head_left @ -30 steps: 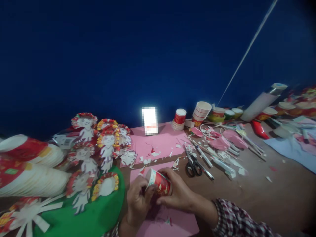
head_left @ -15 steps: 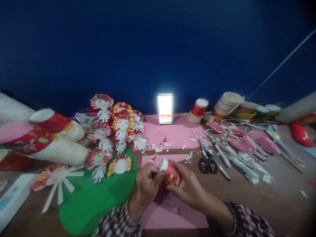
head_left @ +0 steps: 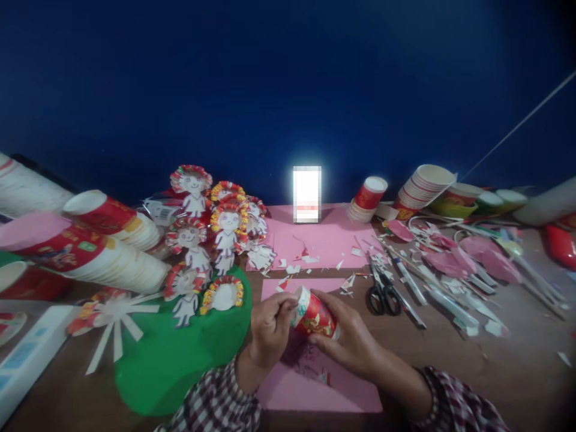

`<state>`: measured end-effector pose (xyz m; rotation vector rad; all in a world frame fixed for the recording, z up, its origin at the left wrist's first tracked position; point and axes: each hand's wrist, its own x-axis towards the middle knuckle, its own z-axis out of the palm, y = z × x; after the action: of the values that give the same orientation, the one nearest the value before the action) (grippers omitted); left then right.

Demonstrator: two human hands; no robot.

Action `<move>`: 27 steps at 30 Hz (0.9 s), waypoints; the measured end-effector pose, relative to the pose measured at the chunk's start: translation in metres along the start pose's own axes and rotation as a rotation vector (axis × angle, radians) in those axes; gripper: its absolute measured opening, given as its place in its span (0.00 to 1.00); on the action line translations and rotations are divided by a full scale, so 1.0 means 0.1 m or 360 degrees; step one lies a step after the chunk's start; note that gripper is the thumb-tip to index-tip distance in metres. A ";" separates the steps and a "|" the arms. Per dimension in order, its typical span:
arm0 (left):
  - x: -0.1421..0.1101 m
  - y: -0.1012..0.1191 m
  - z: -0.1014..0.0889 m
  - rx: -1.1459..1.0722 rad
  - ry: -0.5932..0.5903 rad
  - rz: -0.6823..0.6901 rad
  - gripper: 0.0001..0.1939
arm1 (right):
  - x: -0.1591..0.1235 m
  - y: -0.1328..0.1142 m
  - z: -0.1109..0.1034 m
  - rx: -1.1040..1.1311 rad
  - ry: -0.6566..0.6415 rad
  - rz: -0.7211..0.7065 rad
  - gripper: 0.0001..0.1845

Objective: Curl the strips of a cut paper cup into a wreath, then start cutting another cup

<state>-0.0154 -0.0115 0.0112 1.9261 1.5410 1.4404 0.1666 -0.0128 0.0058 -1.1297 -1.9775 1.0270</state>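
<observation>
A red and white paper cup (head_left: 315, 318) is held tilted over a pink sheet (head_left: 324, 390), its mouth end turned up toward the left. My right hand (head_left: 351, 333) is closed round the cup's body near its base. At the mouth end, my left hand (head_left: 270, 327) pinches the rim with curled fingers and thumb; whether anything else is between them is hidden. Black-handled scissors (head_left: 383, 299) lie on the table to the right of the cup. Scraps of cut paper (head_left: 288, 282) are scattered just beyond my hands.
Paper dolls (head_left: 227, 231) with red and yellow frills stand at the left, partly on a green sheet (head_left: 180, 372). Stacked cups (head_left: 121, 258) lie far left; another cup stack (head_left: 425, 186) leans at the back right. A bright blurred screen (head_left: 307, 195) stands behind. Pens and paper pieces (head_left: 450, 306) litter the right.
The view has swung left, so things sit further right in it. Both hands still hold the cup; my left thumb has shifted from the cup's side up to its rim.
</observation>
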 end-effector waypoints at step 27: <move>-0.03 -0.06 0.08 -0.0187 -0.0120 -0.0095 0.16 | 0.03 0.11 -0.04 -0.0479 0.0010 -0.0207 0.36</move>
<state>-0.0121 -0.0092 0.0020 1.8297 1.4347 1.3853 0.1728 -0.0055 -0.0016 -1.1374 -2.2202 0.6727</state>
